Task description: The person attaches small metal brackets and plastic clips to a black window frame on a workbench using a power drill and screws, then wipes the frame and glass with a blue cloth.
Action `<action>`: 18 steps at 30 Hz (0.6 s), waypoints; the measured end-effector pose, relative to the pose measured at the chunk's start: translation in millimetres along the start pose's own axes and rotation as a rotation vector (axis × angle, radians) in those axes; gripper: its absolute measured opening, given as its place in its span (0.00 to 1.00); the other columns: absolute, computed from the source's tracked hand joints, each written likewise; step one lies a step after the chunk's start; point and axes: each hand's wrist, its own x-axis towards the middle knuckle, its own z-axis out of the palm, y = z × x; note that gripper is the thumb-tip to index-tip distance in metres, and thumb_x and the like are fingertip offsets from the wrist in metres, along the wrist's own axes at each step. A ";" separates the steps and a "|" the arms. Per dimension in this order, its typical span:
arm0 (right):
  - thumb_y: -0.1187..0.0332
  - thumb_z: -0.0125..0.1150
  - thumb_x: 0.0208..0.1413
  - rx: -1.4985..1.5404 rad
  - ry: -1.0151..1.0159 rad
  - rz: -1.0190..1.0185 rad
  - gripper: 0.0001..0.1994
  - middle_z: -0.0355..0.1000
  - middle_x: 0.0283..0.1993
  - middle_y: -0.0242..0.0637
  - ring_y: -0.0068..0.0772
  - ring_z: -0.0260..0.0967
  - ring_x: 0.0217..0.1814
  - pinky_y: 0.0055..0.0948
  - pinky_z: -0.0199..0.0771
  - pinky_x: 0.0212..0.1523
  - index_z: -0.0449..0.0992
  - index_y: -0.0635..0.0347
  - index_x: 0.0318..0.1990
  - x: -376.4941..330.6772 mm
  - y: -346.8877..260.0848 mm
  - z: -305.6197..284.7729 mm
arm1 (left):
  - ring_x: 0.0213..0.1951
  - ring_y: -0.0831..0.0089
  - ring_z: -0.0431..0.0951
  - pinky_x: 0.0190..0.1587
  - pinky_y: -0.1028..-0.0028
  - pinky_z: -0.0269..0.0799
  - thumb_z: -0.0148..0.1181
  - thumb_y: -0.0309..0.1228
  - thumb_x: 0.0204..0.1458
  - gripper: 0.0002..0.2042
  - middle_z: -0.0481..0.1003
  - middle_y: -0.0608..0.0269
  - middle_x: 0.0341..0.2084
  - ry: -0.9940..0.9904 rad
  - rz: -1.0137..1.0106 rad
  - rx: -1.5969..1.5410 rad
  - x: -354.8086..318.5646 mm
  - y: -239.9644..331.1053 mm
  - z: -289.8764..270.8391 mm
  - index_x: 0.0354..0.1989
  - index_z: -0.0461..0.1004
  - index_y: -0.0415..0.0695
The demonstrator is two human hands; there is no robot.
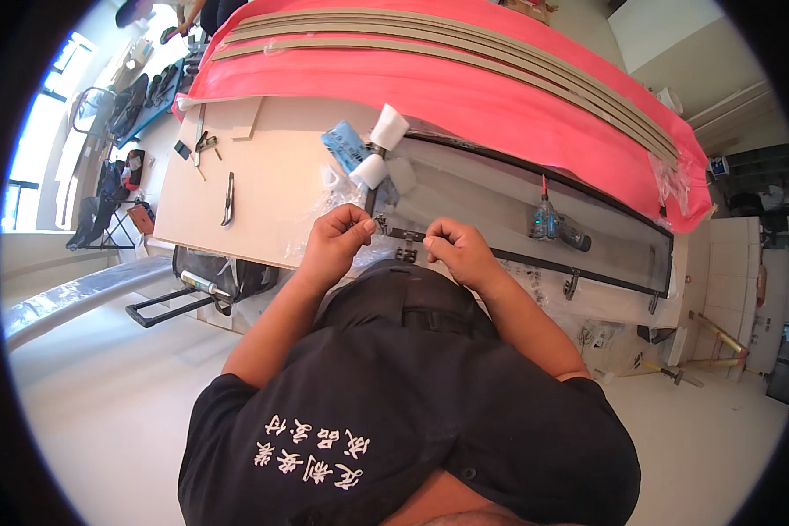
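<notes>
At the near edge of a black-framed glass panel (491, 188), my two hands are close together, a short gap between them. My left hand (335, 241) is closed in a pinch beside a small dark metal fitting at the panel's corner. My right hand (460, 252) is closed too, thumb against fingers, over the frame's near bar. Whatever is in either pinch is too small to make out. Dark metal hinges (571, 285) stick out from the near bar. On the glass, to the right, lies a cordless drill (545, 219) with a red tip.
Beyond the panel, long brown strips (465, 44) lie on pink sheeting (307, 74). A utility knife (229, 200) rests on the wooden board (184, 197) at left. Near the panel's left corner are a blue packet (345, 145) and white foam pieces (388, 129). Another person works far left.
</notes>
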 end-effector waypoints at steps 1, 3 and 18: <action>0.65 0.66 0.60 0.030 -0.001 -0.019 0.10 0.76 0.34 0.32 0.21 0.72 0.35 0.26 0.75 0.40 0.77 0.61 0.42 4.9 -6.0 13.2 | 0.29 0.84 0.72 0.34 0.79 0.67 0.65 0.30 0.61 0.07 0.77 0.70 0.26 -0.009 -0.021 -0.016 -0.8 2.8 -12.7 0.35 0.78 0.40; 0.66 0.69 0.59 0.092 0.004 -0.056 0.14 0.77 0.39 0.33 0.22 0.73 0.37 0.26 0.75 0.42 0.77 0.61 0.48 14.3 -21.2 40.0 | 0.29 0.84 0.72 0.33 0.80 0.66 0.66 0.30 0.61 0.06 0.78 0.69 0.26 -0.035 -0.066 -0.046 -0.5 7.2 -32.4 0.36 0.79 0.40; 0.67 0.52 0.72 0.239 0.012 0.044 0.19 0.79 0.42 0.36 0.22 0.76 0.36 0.25 0.78 0.42 0.74 0.68 0.63 33.9 -47.2 103.7 | 0.38 0.82 0.76 0.43 0.77 0.73 0.66 0.26 0.61 0.10 0.80 0.67 0.34 -0.292 0.035 0.139 12.7 23.1 -73.9 0.49 0.78 0.39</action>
